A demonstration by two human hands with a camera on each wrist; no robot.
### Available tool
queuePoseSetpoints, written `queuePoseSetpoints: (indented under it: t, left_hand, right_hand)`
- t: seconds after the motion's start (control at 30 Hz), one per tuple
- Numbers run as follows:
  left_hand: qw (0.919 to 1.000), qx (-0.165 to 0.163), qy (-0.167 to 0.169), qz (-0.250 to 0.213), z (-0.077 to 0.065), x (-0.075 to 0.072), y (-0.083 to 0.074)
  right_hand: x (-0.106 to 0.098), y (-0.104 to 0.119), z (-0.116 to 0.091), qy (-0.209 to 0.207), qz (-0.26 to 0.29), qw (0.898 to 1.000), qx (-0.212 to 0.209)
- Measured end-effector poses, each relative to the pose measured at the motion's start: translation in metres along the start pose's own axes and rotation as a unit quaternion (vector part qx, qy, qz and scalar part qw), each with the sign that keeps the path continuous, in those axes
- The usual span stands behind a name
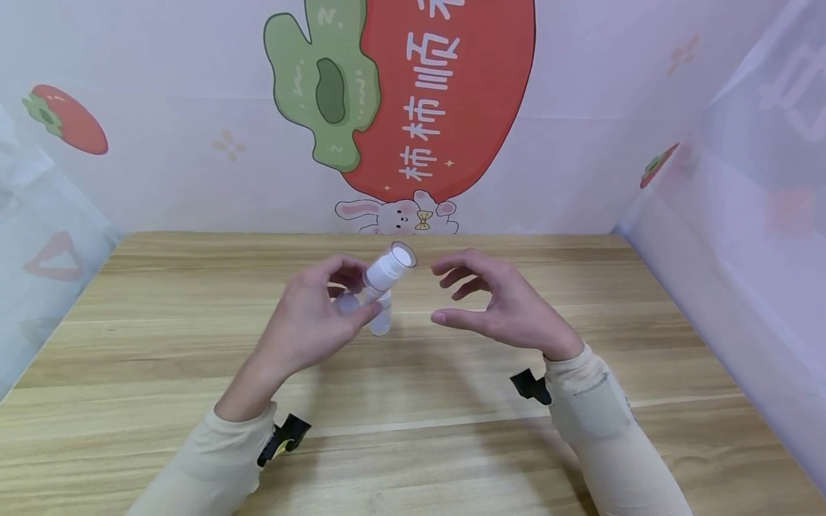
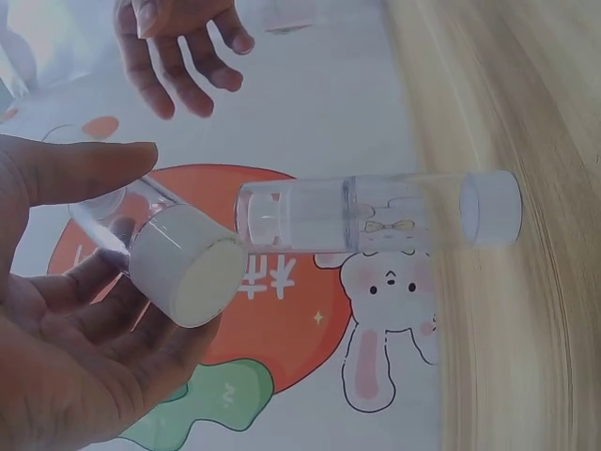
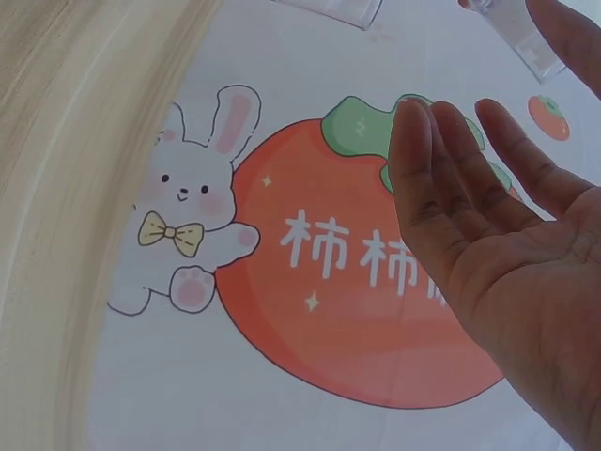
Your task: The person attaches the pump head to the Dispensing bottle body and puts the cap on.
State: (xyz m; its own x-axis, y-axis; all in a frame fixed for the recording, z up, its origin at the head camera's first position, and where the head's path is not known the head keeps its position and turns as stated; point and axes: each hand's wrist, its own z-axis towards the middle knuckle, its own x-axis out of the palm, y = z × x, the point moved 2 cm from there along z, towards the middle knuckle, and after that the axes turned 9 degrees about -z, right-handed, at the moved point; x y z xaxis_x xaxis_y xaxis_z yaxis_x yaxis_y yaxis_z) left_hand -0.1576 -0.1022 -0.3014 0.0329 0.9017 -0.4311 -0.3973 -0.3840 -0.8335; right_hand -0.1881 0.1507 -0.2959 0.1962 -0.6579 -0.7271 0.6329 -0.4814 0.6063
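Observation:
My left hand grips a small clear bottle with a white pump top under a see-through cap, tilted with its top toward the right. The left wrist view shows its white bottom end facing the camera, thumb on one side and fingers on the other. Just behind it, a similar clear bottle stands upright on the table, partly hidden by the held one in the head view. To the right of both, my right hand hovers with fingers loosely bent and apart, touching nothing.
A wood-grain table lies beneath both hands. Behind it hangs a pale backdrop printed with a large red persimmon and a rabbit, and similar sheets close off both sides. Black mounts are strapped at the wrists.

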Motion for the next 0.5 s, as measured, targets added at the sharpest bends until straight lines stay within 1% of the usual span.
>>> queuePoseSetpoints:
  t: [0.27,0.4,0.5]
  left_hand:
    - [0.9989,-0.017,-0.030,-0.032,0.002,-0.009,0.004]
    - [0.9976,-0.029,-0.033,-0.053,0.004,-0.013,0.010]
    - [0.9964,-0.037,-0.027,-0.070,0.007,-0.016,0.015]
  right_hand:
    - [-0.002,-0.002,0.000,0.000,-0.010,1.000,0.013]
    - [-0.003,-0.005,0.000,-0.002,-0.015,1.000,0.019]
    - [-0.004,-0.007,0.000,-0.002,-0.015,1.000,0.022]
